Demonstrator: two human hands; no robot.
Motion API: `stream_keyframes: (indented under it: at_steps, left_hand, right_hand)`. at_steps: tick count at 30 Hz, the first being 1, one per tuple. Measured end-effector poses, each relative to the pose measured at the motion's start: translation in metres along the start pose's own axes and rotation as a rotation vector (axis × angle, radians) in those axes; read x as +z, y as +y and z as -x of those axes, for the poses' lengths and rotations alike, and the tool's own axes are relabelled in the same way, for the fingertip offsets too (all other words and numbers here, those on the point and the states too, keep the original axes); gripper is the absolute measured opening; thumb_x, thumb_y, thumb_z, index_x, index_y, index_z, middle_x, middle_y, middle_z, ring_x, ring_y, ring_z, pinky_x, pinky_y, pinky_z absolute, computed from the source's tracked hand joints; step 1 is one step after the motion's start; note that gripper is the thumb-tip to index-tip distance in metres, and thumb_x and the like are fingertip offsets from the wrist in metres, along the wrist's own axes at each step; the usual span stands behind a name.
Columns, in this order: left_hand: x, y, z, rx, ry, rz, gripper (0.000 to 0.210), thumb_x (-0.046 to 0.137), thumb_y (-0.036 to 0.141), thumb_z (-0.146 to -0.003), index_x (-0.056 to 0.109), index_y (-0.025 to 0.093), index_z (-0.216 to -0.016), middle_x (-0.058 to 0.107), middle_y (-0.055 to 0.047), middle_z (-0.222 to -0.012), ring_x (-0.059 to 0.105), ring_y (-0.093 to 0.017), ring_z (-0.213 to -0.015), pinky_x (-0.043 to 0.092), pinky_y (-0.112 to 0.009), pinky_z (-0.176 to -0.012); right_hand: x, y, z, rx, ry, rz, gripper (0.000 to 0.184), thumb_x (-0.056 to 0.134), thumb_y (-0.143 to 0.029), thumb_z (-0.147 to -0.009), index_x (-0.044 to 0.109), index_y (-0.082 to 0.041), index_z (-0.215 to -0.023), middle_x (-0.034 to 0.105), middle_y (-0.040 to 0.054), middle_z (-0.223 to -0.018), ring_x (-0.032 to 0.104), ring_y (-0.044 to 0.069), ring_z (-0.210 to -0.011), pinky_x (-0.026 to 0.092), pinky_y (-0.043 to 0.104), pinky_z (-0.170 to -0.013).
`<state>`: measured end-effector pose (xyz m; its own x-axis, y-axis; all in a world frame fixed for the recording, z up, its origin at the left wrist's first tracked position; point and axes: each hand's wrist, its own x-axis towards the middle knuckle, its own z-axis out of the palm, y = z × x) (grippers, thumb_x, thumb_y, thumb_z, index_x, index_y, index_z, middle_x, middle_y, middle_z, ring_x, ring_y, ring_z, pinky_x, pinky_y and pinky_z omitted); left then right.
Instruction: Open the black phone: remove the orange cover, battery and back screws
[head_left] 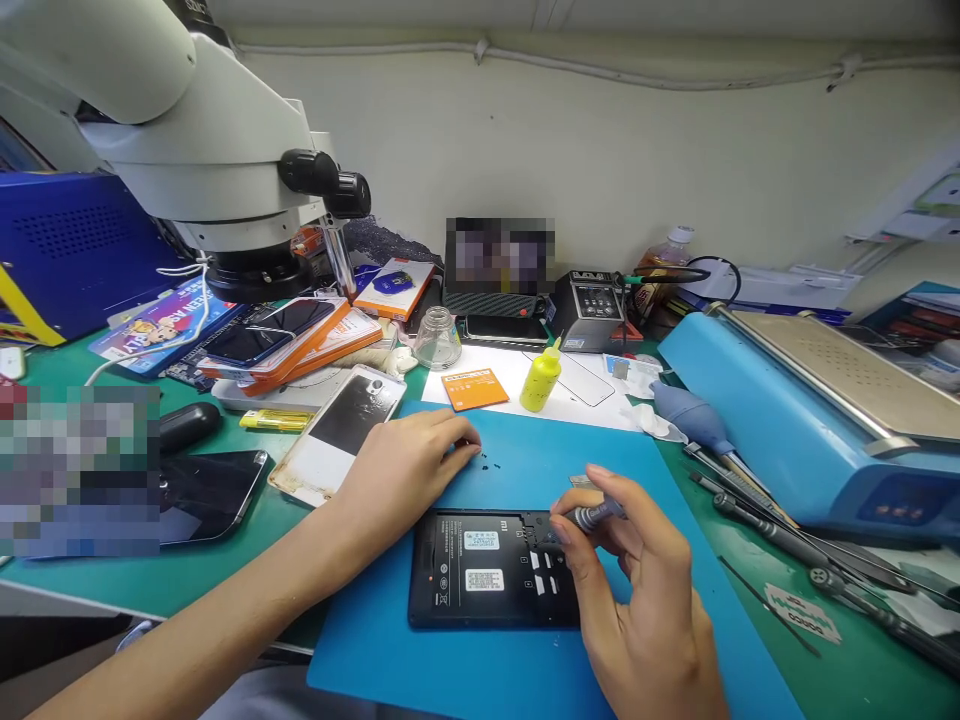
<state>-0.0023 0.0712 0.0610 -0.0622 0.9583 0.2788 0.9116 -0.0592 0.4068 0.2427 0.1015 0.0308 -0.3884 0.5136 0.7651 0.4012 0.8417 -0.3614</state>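
Screwdriver (598, 513) pinched in our right hand (641, 580), we are covering the right end of the crosswise phone (514, 572), our left hand (415, 455) curling beyond, grip unclear.

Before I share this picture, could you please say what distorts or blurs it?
Head view: the bulky white microscope looks stretched, likely wide-angle distortion; pixel blocks hide patches at far left and back centre; small print on the flat black phone looks soft.

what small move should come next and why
Probably steady the black MI phone with the left hand: the right hand holds a grey tool, likely a screwdriver, at the phone's uncovered back, while the left fingers lie apart, near tiny dark pieces, perhaps screws.
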Motion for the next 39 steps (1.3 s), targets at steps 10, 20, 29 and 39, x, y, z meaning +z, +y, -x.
stream_keyframes:
  at_steps: [10,20,29,39]
  left_hand:
    - [-0.002,-0.003,0.004,0.039,0.031,0.133,0.008,0.068,0.02,-0.108,0.073,0.023,-0.111,0.083,0.0,-0.11,0.078,-0.024,-0.103,0.052,-0.034,-0.088]
    - [0.001,0.022,0.029,0.093,-0.025,0.303,0.012,0.063,0.021,-0.11,0.072,0.028,-0.114,0.077,0.004,-0.106,0.072,-0.018,-0.101,0.051,-0.031,-0.088]
    - [0.006,0.023,0.035,0.075,-0.034,0.33,0.013,0.061,0.017,-0.11,0.071,0.026,-0.111,0.077,0.003,-0.103,0.072,-0.019,-0.1,0.051,-0.031,-0.087]
    - [0.014,0.021,0.036,0.142,0.076,0.315,0.014,0.059,0.02,-0.113,0.072,0.024,-0.114,0.077,0.0,-0.104,0.07,-0.02,-0.097,0.051,-0.033,-0.085]
  right_hand:
    - [-0.005,-0.004,-0.016,-0.174,-0.079,0.028,0.036,0.062,-0.015,-0.112,0.058,-0.019,-0.148,0.081,0.005,-0.122,0.079,0.014,-0.1,0.064,0.027,-0.101]
    - [-0.005,-0.004,-0.014,-0.171,-0.049,0.009,0.046,0.048,0.001,-0.106,0.053,-0.013,-0.15,0.065,0.0163,-0.155,0.059,0.018,-0.151,0.055,0.034,-0.12]
    - [-0.006,-0.004,-0.013,-0.191,-0.07,-0.01,0.043,0.046,0.0,-0.107,0.053,-0.011,-0.148,0.065,0.0174,-0.153,0.06,0.019,-0.15,0.056,0.034,-0.117]
    - [-0.008,-0.004,-0.014,-0.109,-0.096,-0.047,0.053,0.047,-0.002,-0.106,0.049,-0.015,-0.157,0.061,0.0159,-0.162,0.056,0.021,-0.155,0.053,0.04,-0.123]
